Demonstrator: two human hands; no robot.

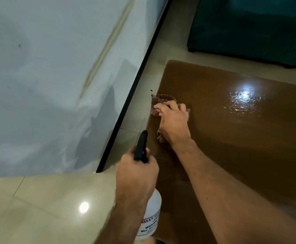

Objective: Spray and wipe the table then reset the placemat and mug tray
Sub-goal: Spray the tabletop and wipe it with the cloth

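Observation:
A brown glossy table (240, 138) fills the right half of the head view, with wet droplets glinting under a light reflection (244, 97). My right hand (174, 124) presses a reddish checked cloth (158, 103) flat on the table near its left edge. My left hand (137, 175) grips a white spray bottle (152, 217) with a black trigger head (141, 147), held upright just off the table's left edge. No placemat or mug tray is in view.
A pale wall (47, 76) with a black skirting strip (135, 88) runs close along the table's left side. Beige floor tiles (38, 208) lie below. A dark teal sofa (258, 29) stands beyond the table's far edge.

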